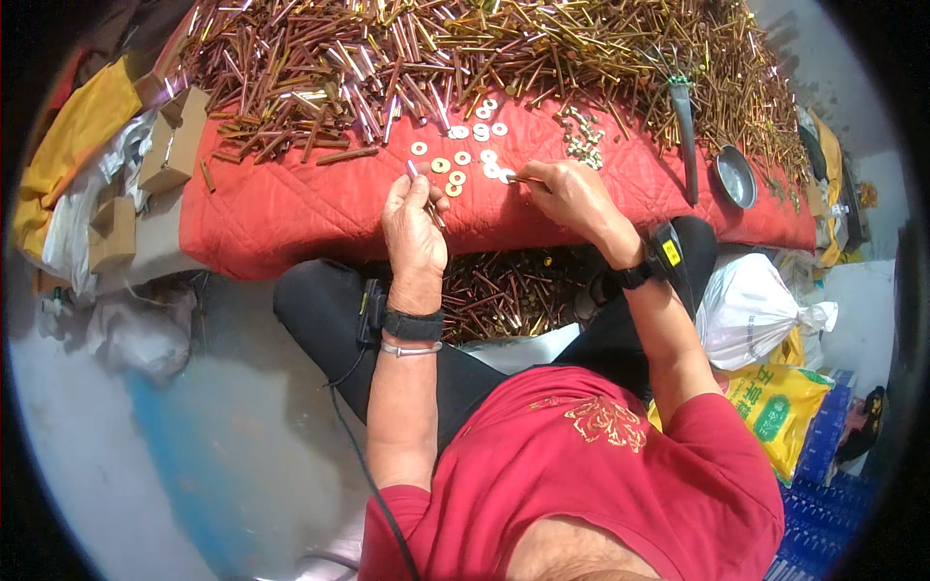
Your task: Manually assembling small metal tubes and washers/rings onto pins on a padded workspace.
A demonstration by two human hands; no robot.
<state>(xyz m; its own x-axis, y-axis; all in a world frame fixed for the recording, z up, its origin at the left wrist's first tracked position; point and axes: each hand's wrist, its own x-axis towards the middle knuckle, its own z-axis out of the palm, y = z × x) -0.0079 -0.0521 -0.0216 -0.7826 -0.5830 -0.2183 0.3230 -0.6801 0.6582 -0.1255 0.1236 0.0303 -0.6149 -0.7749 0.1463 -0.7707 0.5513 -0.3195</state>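
Observation:
My left hand (417, 228) is closed around slim metal rods (438, 215), one with a shiny pinkish end at the thumb; how many is hidden by the fingers. To its right, my right hand (572, 197) pinches a thin dark rod (524, 178), whose tip reaches a pale washer (506, 175) on the red quilted cloth (320, 208). Several loose flat washers (463, 158), silvery and brass-coloured, lie spread between and beyond the hands. A small heap of nut-like brass pieces (582, 140) sits beyond my right hand.
Brass-coloured rods (407, 58) pile up along the far side. A dark long-handled tool (686, 145) and a metal bowl (736, 177) lie at the right. Cardboard boxes (174, 140) stand left. More rods (504, 295) lie between my legs; a white bag (751, 305) sits right.

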